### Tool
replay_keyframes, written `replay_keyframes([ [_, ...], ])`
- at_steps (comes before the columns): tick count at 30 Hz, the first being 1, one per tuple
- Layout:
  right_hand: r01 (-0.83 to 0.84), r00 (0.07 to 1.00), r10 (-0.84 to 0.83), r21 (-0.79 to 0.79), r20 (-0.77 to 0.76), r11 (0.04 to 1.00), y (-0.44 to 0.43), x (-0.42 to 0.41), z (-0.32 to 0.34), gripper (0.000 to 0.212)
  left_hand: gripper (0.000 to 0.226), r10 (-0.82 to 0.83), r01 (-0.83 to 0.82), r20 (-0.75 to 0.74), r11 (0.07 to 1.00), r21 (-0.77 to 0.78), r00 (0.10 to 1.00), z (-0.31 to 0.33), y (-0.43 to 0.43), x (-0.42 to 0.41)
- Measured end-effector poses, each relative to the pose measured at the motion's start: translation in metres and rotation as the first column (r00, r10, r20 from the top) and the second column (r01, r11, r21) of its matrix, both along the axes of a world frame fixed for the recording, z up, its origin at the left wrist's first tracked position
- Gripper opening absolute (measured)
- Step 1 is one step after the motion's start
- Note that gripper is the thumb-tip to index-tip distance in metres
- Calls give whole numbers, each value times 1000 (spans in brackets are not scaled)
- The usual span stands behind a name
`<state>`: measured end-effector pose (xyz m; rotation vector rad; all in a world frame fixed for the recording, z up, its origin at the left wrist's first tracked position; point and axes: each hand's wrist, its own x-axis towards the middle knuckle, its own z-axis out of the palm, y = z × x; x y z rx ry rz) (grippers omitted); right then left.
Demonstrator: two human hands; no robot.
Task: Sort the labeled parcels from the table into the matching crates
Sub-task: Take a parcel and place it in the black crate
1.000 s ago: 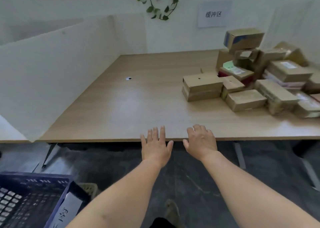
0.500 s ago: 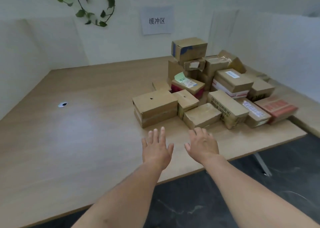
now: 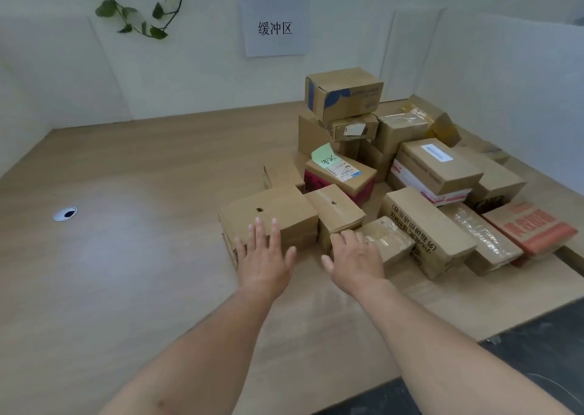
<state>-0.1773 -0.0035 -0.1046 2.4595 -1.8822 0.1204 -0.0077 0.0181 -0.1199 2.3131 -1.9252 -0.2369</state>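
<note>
Both my hands are out over the table, and both are loose. They hold nothing. My left hand is flat, with its fingers straight and spread. My right hand has its fingers bent just a little, and it grips nothing.

The parcels sit in a heap on the far right part of the table. The one closest to me is the box with the hole in its top. It lies right in front of my left hand, and its long side runs left to right, facing me. My left fingertips are over its near top edge. I can't tell from here if they touch it or just float above it.

My right hand is a bit to the right of that box. It is over the small box next to it and over the near edge of the taped box.

So the left hand is nearer. I think this box is the one to pick first — one hand at each short end, since it is wide. My right hand would have to slide left to find its end, where the small box sits close up against it. I see no label on its top, so I may have to turn it. No crate shows here.
</note>
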Motion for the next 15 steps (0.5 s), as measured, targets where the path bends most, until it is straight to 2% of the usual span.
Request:
replay_keyframes([
  [8,-82,996,80,34,43,996,-82,8,13,40,70,223,-223,-37,975,2,974,10,-49,30],
  [15,-126,988,118,78,97,989,-142,27,15,46,73,430,-429,-143,903,38,892,16,-77,46],
])
